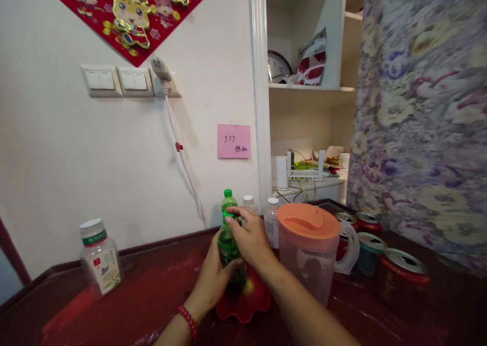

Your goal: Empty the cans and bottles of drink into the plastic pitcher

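Observation:
A green plastic bottle point(227, 242) with a green cap stands upright at the middle of the table, above a red scalloped mat point(243, 305). My left hand point(215, 272) is wrapped round the bottle's body, a red bead bracelet on its wrist. At the bottle's top, my right hand point(249, 234) has its thumb and fingers closed about the green cap. Part of the bottle is hidden behind my hands. Right behind it is a second green-capped bottle point(229, 200). Whether the held bottle touches the mat cannot be made out.
Close on the right stands a clear pitcher point(308, 265) with an orange lid. Beyond it are several drink cans point(403, 280). Two white-capped clear bottles point(272, 224) are behind my right hand. A labelled jar point(101, 260) stands at left. The wall point(133, 173) bounds the table's back.

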`<state>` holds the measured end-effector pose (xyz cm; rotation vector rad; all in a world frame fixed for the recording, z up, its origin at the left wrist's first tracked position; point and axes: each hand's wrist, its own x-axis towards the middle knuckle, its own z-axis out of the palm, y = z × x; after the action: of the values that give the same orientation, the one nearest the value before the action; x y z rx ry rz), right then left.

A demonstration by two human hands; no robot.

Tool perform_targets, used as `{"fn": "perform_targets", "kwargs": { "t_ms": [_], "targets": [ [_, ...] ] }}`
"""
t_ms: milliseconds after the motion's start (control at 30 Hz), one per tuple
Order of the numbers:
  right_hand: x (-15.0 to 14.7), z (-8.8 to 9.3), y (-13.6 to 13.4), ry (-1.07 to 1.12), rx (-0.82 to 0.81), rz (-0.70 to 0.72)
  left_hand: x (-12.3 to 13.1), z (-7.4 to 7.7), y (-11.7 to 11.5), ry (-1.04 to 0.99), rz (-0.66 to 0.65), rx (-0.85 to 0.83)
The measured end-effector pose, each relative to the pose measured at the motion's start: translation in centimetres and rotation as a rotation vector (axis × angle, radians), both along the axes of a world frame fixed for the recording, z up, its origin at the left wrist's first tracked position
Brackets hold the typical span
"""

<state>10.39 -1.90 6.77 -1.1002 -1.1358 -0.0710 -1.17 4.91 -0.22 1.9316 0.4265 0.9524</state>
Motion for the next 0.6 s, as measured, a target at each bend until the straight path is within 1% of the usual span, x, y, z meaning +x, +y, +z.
{"fn": "perform_targets", "kwargs": {
  "t_ms": [367,500,600],
  "targets": [
    [-0.07,0.04,0.17,-0.09,-0.009,-0.113,0.07,-0.11,-0.12,-0.017,-0.009,0.011],
    [-0.05,-0.08,0.07,-0.122,-0.015,-0.132,0.1,-0.25,0.06,-0.014,-0.036,-0.007],
    [-0.02,0.05,-0.04,-0.143,-0.009,-0.121,0.12,-0.25,0.08,-0.03,-0.036,0.007]
  ]
}}
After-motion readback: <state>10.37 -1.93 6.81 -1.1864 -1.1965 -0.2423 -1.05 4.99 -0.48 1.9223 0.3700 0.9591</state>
